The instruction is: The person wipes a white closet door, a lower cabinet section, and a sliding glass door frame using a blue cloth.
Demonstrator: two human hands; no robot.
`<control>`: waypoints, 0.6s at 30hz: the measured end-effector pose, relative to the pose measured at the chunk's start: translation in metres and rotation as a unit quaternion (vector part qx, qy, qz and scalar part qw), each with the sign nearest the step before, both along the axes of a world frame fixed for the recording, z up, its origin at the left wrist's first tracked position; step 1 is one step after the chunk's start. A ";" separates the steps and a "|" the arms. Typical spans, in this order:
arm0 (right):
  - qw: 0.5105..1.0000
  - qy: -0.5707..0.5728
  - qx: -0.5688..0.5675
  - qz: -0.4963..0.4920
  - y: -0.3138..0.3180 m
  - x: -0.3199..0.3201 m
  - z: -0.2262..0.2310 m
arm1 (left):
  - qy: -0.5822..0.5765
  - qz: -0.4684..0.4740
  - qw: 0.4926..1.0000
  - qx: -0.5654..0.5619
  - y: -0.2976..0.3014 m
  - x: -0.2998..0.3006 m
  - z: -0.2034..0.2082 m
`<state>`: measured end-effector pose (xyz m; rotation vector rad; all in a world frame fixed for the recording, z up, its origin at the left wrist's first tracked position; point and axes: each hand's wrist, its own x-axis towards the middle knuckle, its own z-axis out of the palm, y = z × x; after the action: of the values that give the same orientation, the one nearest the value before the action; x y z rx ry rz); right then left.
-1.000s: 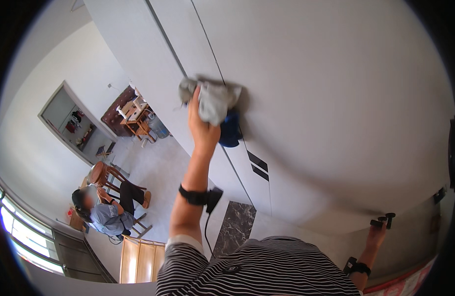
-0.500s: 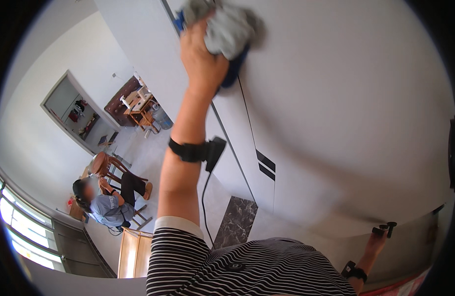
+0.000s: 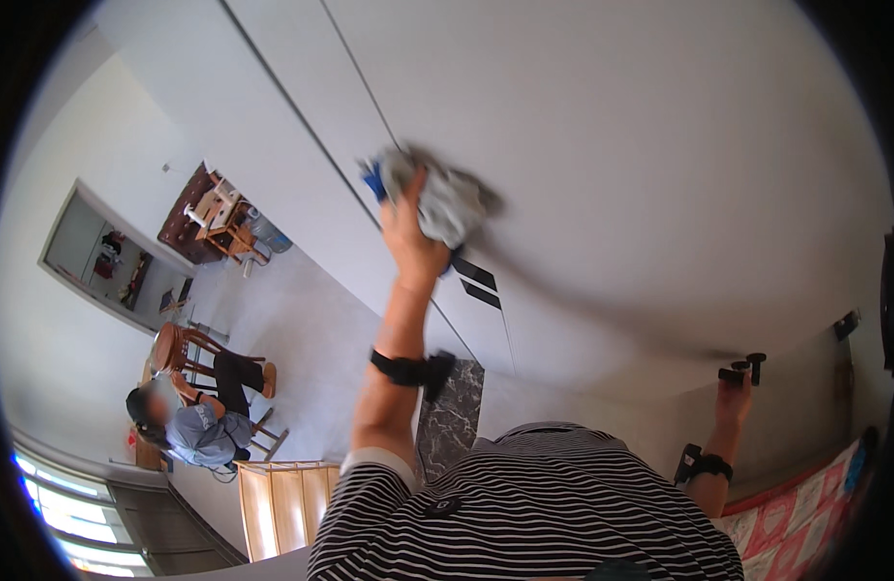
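A tall pale wardrobe fills most of the view, with the grey floor beyond its left edge. On that floor a seated co-worker in a blue-grey shirt faces a round-topped wooden stool; near them stand a light wooden rack and, farther back, a small table. The left forearm crosses the wardrobe's left edge and hides part of it. The grey cloth lies bunched against the wardrobe front, covering part of a door seam; the left hand has its fingers closed on it. The right hand is at a black fitting by the wardrobe's lower right edge; how far its fingers close I cannot tell. Two black handles sit just below the cloth, and a scrap of blue cloth pokes out beside it.
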<state>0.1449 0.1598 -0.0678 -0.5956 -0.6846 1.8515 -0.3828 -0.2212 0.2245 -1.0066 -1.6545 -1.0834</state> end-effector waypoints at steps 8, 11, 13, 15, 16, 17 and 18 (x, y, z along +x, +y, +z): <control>0.999 0.003 0.004 0.032 -0.018 -0.008 0.027 | 0.158 0.014 0.986 0.039 0.033 0.018 0.115; 0.998 0.034 0.032 0.053 -0.017 -0.009 0.027 | 0.115 0.018 0.990 -0.084 0.035 0.043 0.034; 1.000 0.016 0.014 0.022 -0.020 -0.011 0.027 | 0.136 0.003 0.970 -0.201 0.044 0.066 -0.027; 1.000 0.002 -0.006 0.002 -0.024 -0.019 0.025 | 0.039 -0.099 0.970 -0.220 0.043 0.081 -0.104; 1.000 0.009 -0.004 0.016 -0.019 -0.018 0.021 | 0.078 -0.103 0.965 -0.226 0.041 0.083 -0.138; 0.999 0.016 -0.001 0.032 -0.015 -0.016 0.017 | 0.083 -0.077 0.961 -0.252 0.038 0.086 -0.161; 1.000 0.015 0.001 0.027 -0.014 -0.015 0.017 | 0.085 -0.054 0.956 -0.275 0.042 0.093 -0.159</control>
<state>0.1297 0.1460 -0.0505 -0.5508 -0.6888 1.9051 -0.2903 -0.1795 0.0657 -1.5140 -1.8134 -0.5812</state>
